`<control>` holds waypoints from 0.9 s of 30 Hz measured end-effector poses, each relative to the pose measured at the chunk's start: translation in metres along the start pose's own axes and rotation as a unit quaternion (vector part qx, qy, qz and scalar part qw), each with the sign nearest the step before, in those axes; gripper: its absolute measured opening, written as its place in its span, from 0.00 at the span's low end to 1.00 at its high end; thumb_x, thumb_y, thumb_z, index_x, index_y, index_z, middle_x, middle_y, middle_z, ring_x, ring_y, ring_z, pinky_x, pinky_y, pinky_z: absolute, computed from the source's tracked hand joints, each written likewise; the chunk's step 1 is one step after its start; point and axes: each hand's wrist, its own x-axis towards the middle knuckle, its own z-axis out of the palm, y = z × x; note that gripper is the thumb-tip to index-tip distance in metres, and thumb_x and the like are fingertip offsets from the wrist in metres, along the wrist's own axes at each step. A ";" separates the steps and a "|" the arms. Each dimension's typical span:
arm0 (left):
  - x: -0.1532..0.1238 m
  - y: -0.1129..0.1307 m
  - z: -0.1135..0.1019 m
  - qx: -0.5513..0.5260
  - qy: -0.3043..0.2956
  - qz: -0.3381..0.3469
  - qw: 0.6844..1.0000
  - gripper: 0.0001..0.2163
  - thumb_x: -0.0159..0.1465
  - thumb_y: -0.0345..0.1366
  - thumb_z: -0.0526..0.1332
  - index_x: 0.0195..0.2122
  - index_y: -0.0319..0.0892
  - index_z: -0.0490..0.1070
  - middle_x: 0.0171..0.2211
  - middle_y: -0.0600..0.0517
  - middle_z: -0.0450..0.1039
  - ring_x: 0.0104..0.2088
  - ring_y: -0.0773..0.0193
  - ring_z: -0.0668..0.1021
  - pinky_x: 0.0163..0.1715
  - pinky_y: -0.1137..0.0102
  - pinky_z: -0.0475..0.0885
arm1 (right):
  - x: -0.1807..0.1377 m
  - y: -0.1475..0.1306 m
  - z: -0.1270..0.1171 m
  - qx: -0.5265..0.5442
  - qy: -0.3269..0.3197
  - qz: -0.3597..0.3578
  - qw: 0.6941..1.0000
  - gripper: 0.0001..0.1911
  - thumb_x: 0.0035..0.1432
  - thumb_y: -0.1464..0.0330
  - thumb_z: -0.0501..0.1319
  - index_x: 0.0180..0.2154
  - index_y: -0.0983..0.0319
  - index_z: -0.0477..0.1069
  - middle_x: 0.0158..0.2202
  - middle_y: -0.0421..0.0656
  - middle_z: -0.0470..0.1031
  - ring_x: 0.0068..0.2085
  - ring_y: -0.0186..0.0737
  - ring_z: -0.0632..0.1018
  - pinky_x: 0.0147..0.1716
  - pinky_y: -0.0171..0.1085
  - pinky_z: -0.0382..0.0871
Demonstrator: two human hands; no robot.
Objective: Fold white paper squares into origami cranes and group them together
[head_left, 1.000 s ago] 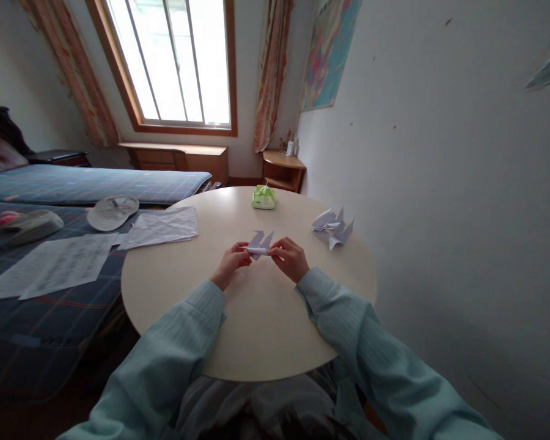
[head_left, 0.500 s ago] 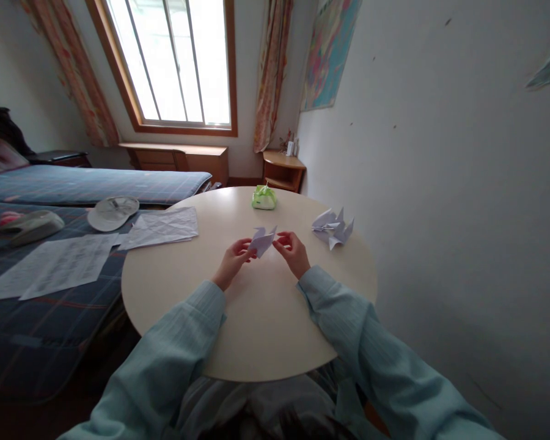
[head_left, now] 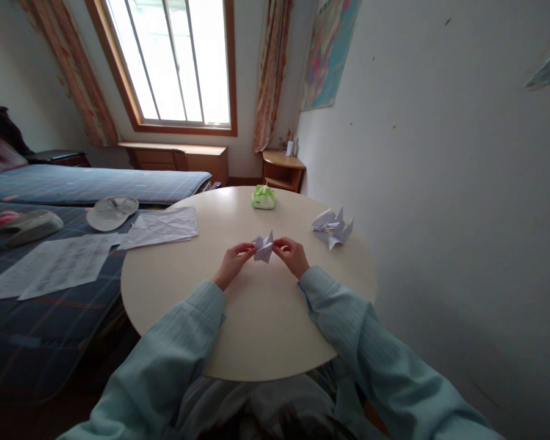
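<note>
A small folded white paper crane (head_left: 263,248) is held over the middle of the round table (head_left: 256,330). My left hand (head_left: 236,261) pinches its left side between thumb and fingers. On the opposite side, my right hand (head_left: 293,254) pinches the right part of the fold. Pointed paper tips stick up between the two hands. To the right of my right hand, more folded paper cranes (head_left: 333,227) sit together on the table; their exact number is hard to make out.
A green tissue pack (head_left: 263,197) sits toward the table's far edge. Creased paper sheets (head_left: 162,227) lie at the left edge, overhanging toward the bed (head_left: 73,330). On the bed are printed sheets (head_left: 68,263) and a white cap (head_left: 112,212). A wall (head_left: 462,214) rises at the right.
The paper crane has turned and its wings now look more spread. My right hand has closed in and grips its right side, where before its fingertips were at the tip.
</note>
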 end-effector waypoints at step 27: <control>0.000 -0.009 -0.003 0.066 0.031 -0.059 0.996 0.07 0.46 0.38 0.62 0.22 0.39 0.70 0.17 0.54 0.68 0.20 0.70 0.69 0.20 0.76 0.60 | 0.001 0.011 0.005 -0.236 -0.085 0.001 0.968 0.03 0.50 0.70 0.58 0.28 0.64 0.69 0.29 0.43 0.73 0.31 0.34 0.72 0.30 0.31 0.62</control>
